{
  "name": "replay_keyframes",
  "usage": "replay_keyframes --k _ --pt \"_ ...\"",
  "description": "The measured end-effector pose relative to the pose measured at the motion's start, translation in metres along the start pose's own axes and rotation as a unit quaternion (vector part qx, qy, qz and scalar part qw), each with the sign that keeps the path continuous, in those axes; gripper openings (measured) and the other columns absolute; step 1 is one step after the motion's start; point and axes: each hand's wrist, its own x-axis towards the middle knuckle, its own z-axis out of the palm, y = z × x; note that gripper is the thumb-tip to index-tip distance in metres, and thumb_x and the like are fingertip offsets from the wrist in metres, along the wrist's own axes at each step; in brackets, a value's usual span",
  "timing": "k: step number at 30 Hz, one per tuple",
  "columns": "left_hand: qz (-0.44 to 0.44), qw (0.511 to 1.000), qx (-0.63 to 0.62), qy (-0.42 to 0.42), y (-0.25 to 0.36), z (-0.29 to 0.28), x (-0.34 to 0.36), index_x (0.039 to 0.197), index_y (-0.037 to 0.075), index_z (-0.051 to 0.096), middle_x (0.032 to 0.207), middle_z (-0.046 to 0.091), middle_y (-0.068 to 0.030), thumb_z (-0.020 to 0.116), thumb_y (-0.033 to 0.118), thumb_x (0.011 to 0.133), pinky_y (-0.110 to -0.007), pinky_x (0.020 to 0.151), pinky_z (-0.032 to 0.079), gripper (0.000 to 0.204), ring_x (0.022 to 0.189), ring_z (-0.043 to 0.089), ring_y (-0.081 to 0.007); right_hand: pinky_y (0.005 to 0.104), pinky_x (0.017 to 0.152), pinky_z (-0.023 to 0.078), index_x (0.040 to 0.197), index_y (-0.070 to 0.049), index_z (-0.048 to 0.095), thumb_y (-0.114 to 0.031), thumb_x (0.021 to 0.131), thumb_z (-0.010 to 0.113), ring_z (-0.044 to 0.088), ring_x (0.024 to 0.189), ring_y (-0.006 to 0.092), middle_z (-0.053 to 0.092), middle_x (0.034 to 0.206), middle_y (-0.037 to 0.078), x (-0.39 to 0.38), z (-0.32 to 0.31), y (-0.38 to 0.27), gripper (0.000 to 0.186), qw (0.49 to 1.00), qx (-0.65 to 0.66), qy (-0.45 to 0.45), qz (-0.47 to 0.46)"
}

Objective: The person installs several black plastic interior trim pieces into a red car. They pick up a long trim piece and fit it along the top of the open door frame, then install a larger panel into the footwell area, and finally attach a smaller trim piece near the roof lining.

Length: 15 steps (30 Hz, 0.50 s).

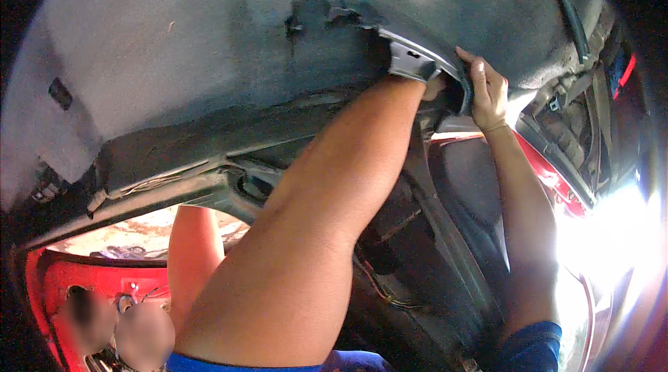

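Observation:
Overhead, inside a car, stretches a grey fabric headliner (209,24). My left hand (434,86) reaches up to its torn-looking opening, mostly hidden behind a light grey bracket-like trim piece (410,62). Little of that hand shows, so its fingers cannot be made out. On the right, my right hand (491,90) is closed on the dark edge strip (465,90) at the opening's right side. Its thumb and a finger show against the lining, close beside the left hand.
Dark pillar trim (431,205) and loose wires (386,295) lie below my arms. A red painted body panel (132,278) is at lower left, next to a bare limb (191,240) whose owner I cannot tell. A black strap (567,3) hangs upper right; glare whitens the right side.

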Motion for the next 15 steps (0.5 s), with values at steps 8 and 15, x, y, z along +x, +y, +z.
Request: replay_keyframes --k 8,15 --pt "-0.002 0.992 0.12 -0.038 0.014 0.001 -0.076 0.141 -0.003 0.055 0.134 0.064 -0.0285 0.051 0.047 0.106 -0.05 0.111 0.045 0.061 0.126 0.062 -0.0415 0.0368 0.097 0.05 0.122 0.002 0.073 -0.049 0.112 0.033 0.07 0.106 0.025 0.076 0.11 0.02 0.006 -0.006 0.005 0.066 0.998 -0.004 -0.068 -0.009" --pt "0.007 0.999 0.043 -0.032 0.003 -0.031 -0.16 0.132 -0.008 0.06 0.134 0.065 -0.0287 0.06 0.052 0.098 -0.052 0.111 0.047 0.069 0.125 0.063 -0.0443 0.0388 0.098 0.048 0.119 0.004 0.067 -0.052 0.111 0.03 0.067 0.108 0.0306 0.071 0.111 0.02 -0.019 0.007 0.001 0.068 0.995 -0.002 -0.089 -0.048"
